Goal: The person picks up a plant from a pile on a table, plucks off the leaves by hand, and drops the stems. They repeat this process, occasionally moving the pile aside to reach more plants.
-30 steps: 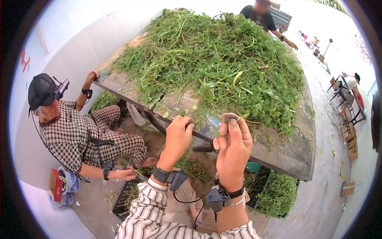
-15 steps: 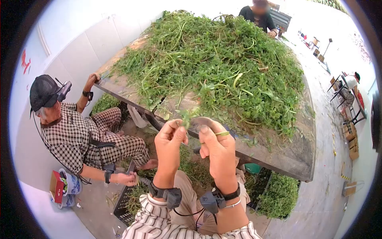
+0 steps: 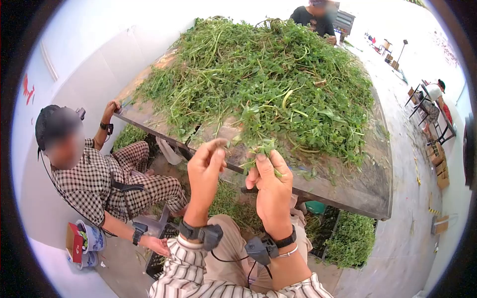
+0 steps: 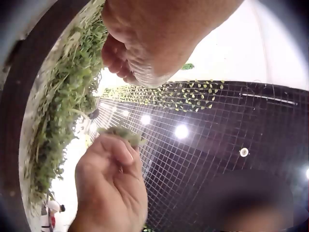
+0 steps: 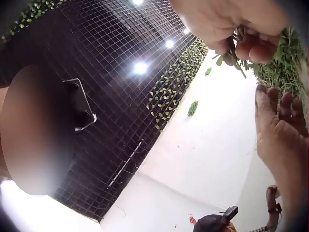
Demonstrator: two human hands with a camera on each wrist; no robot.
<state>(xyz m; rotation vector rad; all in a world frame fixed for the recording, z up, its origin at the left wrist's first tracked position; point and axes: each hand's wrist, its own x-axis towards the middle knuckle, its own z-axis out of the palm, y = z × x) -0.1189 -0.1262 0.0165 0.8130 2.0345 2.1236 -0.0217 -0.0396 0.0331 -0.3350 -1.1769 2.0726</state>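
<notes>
My right hand pinches a small leafy green sprig between thumb and fingers, just over the near edge of the table. Cut stems poke out below its fingers in the right wrist view. To the left, my left hand is raised with its fingers loosely bent and its thumb near the index finger. Nothing shows in that hand, and a gap separates it from the sprig. Beyond both hands, a large heap of green leafy stems covers much of the table.
Crates of greens stand under the table at right. A seated person in checked clothes is at left, near a patterned bucket and a red box. Another person is at the far side; one more bends at far right.
The leafy sprig that was at my left fingertips half a second ago is now in my right hand. My hands came together, then the left drew slightly away to the left.
</notes>
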